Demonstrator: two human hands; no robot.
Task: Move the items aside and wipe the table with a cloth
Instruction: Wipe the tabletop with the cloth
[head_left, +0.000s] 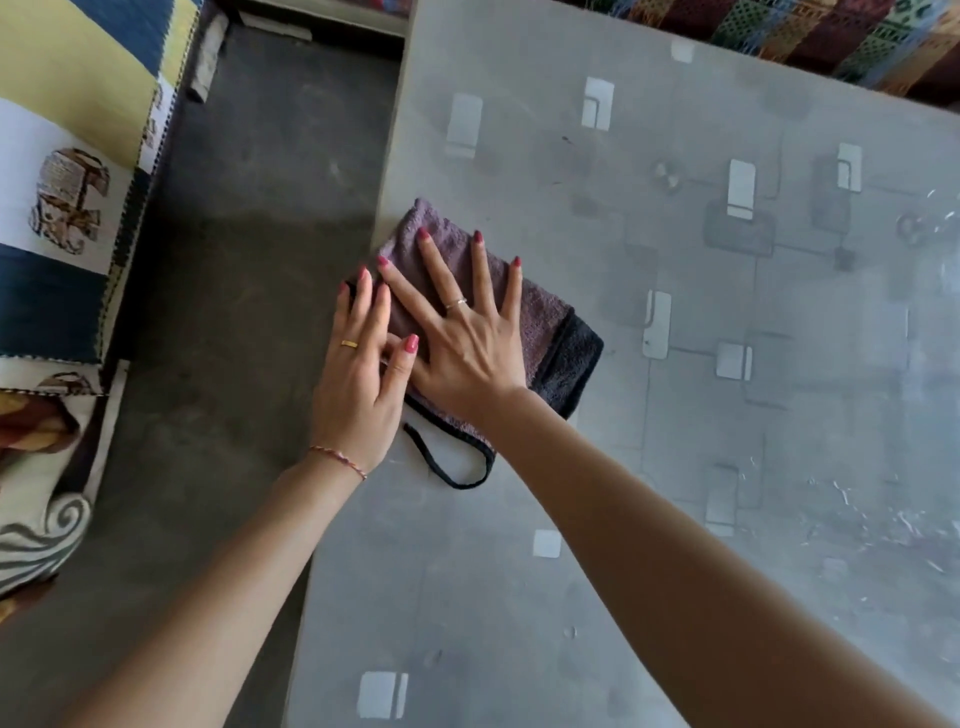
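A folded purple towel (519, 317) with a dark border is laid at the left edge of the grey patterned table (623, 519). It is pressed flat by the right hand (462, 343), fingers spread straight. The left hand (358, 379), fingers straight and together, is rested on the towel's left end at the table edge.

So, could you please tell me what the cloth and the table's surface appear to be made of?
The cloth, under both flat hands, looks like terry towelling: a fuzzy looped nap, mauve with a dark band and a black hanging loop. The table seems covered by a smooth grey printed sheet, possibly vinyl or laminate: it shows a faint sheen, a flat pattern of squares and scuff marks. I cannot tell what lies underneath.
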